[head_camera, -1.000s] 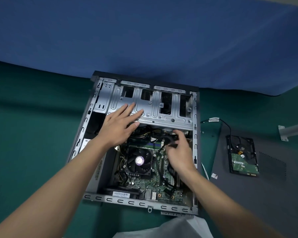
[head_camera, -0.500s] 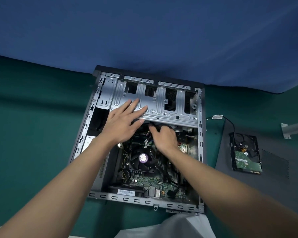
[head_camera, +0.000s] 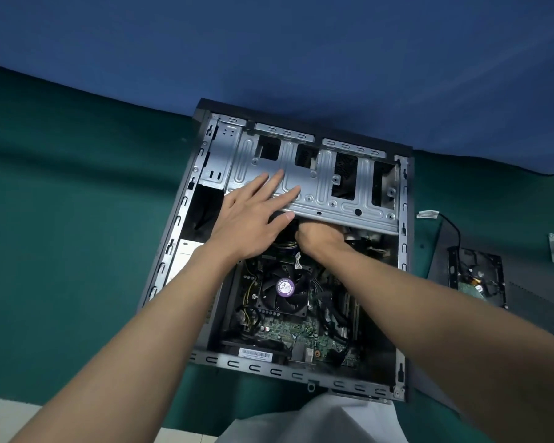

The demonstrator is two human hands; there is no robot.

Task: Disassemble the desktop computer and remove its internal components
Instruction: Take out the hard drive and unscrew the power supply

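Working inside the desktop computer, laid open-side up on the green mat, mid-view, far end against the blue backdrop. Pressing down on the drive cage w/ the left hand: fingers straight and flat on the sheet metal, thumb by the near lip, gripping nothing. Reaching under that same lip w/ the right hand; can't tell whether fingers closed, or on what, since hidden by the metal. Judging the cage: stiff stamped steel, prob. light once free, likely sharp at cut-outs and edges, apt to bind on tabs or screws. Best taken by the near lip plus a side wall, lifted evenly w/o twisting. Judging the cables below: soft, springy, snag-prone, so better pulled at the plug body, not the wire. Treating the motherboard and CPU fan as fragile: edges only, no leaning on blades or fins. Vs 1 s ago: shifted the right hand from further right over the board, where holding what looked like a black plug, up to the cage lip. Kept the left hand flat on the cage, approx. same spot. Left the hard drive on the side panel, right of the case, as before.
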